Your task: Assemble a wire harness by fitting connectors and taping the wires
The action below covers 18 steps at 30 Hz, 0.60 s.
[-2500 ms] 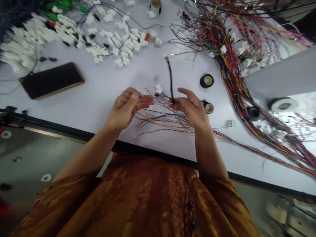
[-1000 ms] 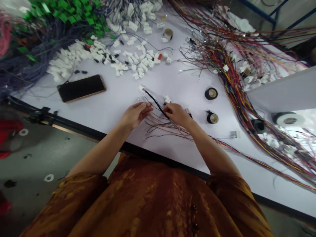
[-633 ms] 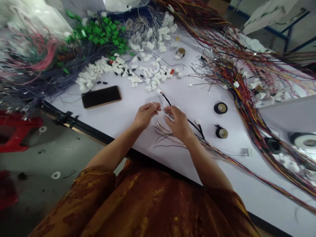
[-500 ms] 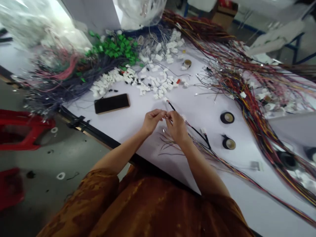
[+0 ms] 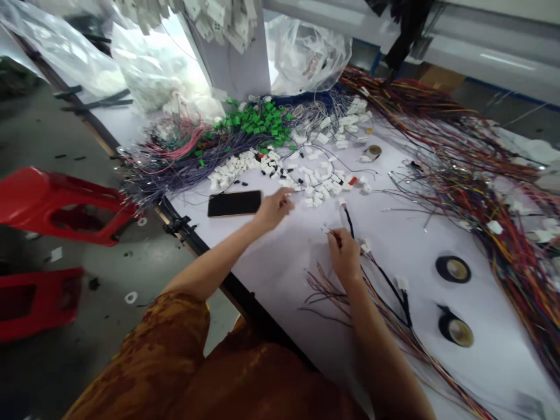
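Observation:
My left hand point(image 5: 275, 210) reaches over the near edge of the pile of white connectors point(image 5: 318, 182), fingers partly stretched and apart, with nothing visible in them. Its fingertips are close to the nearest connectors; whether they touch one is hard to see. Lower and to the right, my right hand point(image 5: 345, 252) is closed in a pinch on thin wires, whose small metal ends point(image 5: 325, 228) poke out past the fingertips. Beside that hand runs a wire harness point(image 5: 409, 315) with black-taped branches and white plugs. Loose wire ends point(image 5: 321, 286) fan out under my right forearm.
A phone point(image 5: 235, 203) lies left of the connectors. Green connectors point(image 5: 262, 122) and purple wires point(image 5: 175, 175) are heaped behind. Two black tape rolls point(image 5: 455, 269) sit at right, near a thick wire bundle point(image 5: 503, 245). Red stools point(image 5: 65, 204) stand on the floor at left.
My hands were together over the wires. They are now apart: the left has moved up and away towards the white connectors, while the right keeps its pinch. The camera view has shifted too.

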Each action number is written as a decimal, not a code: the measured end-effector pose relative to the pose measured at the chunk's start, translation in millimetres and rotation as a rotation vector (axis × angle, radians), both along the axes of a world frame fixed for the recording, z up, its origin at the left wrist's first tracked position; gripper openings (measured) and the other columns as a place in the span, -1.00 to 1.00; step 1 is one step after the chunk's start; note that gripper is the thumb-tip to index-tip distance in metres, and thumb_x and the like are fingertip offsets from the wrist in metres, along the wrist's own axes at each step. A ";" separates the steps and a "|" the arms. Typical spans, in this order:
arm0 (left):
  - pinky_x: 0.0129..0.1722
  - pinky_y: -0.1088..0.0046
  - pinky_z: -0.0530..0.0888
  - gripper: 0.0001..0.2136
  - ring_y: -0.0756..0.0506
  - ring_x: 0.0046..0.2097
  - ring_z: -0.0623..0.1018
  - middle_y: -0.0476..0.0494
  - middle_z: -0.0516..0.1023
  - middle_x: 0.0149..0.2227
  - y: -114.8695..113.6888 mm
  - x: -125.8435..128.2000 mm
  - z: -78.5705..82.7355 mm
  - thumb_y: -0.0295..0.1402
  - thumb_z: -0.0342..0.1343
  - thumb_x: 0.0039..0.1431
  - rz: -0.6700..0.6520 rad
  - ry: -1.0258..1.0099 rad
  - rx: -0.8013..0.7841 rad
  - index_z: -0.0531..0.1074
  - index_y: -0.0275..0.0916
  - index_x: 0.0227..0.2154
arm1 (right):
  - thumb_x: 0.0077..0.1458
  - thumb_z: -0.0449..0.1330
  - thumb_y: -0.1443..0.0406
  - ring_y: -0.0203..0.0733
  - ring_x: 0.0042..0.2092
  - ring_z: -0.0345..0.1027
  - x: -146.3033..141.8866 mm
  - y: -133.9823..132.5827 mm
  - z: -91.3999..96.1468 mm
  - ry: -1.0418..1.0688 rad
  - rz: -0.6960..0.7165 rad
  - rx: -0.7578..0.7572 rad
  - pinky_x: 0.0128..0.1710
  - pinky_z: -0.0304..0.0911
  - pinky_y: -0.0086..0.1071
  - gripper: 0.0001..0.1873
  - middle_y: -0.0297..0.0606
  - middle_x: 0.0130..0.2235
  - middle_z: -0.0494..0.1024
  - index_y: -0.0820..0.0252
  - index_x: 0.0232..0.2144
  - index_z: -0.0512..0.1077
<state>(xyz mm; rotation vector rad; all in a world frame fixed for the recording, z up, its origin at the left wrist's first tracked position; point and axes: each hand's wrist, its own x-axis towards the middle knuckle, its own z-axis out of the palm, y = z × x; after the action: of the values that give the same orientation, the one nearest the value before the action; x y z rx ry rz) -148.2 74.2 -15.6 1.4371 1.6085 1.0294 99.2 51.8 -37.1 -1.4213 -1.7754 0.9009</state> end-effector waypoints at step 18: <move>-0.22 0.39 0.32 -0.95 -0.06 -0.34 0.41 -0.10 0.51 -0.40 64.2 -33.1 -4.0 -0.49 0.16 0.06 -0.162 0.323 0.064 0.49 -0.23 -0.44 | 0.01 0.27 0.14 -0.30 -0.45 0.20 9.1 1.4 5.6 0.376 -0.081 -0.301 -0.43 0.14 -0.39 -0.79 -0.36 -0.48 0.42 0.17 -0.42 0.48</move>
<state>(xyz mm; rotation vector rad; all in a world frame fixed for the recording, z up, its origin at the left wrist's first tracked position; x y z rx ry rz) -181.3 138.4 -19.6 1.8182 1.6584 0.7918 108.3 53.2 -31.5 -1.3816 -1.3347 1.3356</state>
